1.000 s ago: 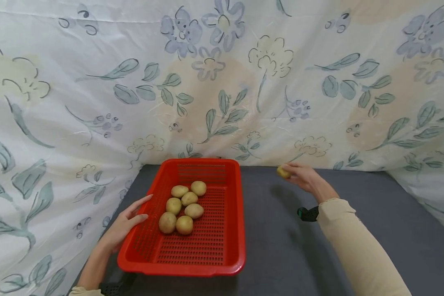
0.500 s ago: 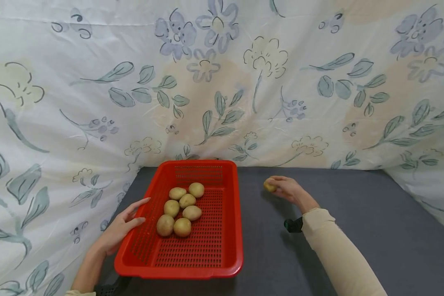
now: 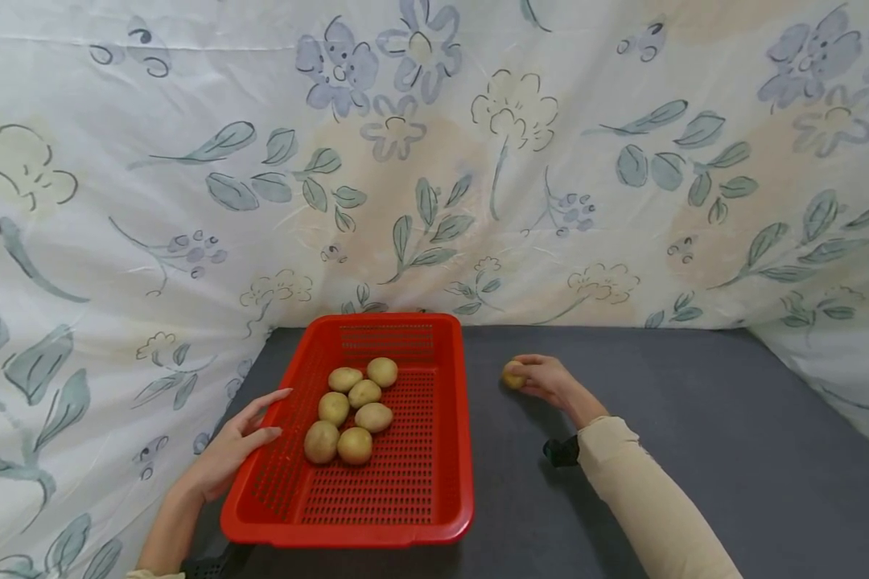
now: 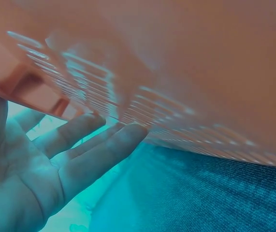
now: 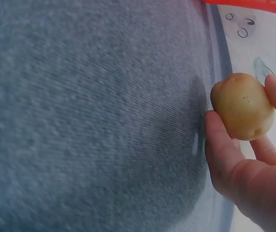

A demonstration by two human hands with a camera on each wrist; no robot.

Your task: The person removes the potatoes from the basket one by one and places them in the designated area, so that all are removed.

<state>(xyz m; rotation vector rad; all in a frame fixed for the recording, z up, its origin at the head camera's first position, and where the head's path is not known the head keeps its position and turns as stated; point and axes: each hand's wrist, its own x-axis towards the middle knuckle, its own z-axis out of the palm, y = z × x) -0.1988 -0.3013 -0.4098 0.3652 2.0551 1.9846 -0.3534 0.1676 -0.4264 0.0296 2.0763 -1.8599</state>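
In the head view my right hand (image 3: 546, 379) pinches a small yellow potato (image 3: 513, 375) between thumb and fingers, over the table to the right of a red plastic basket (image 3: 466, 450). The right wrist view shows that potato (image 5: 244, 106) close up, with fingertips on its sides. Several potatoes lie clustered in the basket's left and middle part, among them a rounder one (image 3: 355, 445) at the near end. My left hand (image 3: 232, 450) rests against the basket's left rim. Seen from the left wrist, its nearly straight fingers (image 4: 104, 154) touch the basket's slotted outer wall (image 4: 215, 111).
A dark grey cloth (image 3: 695, 418) covers the table and stretches to the right of the basket. Behind and at the sides hangs a white floral curtain (image 3: 434, 161), meeting the table's far edge just beyond the basket.
My right hand has moved left and lower with the potato, closer to the basket. The left hand keeps its place at the rim, and the whole head view has shifted slightly.
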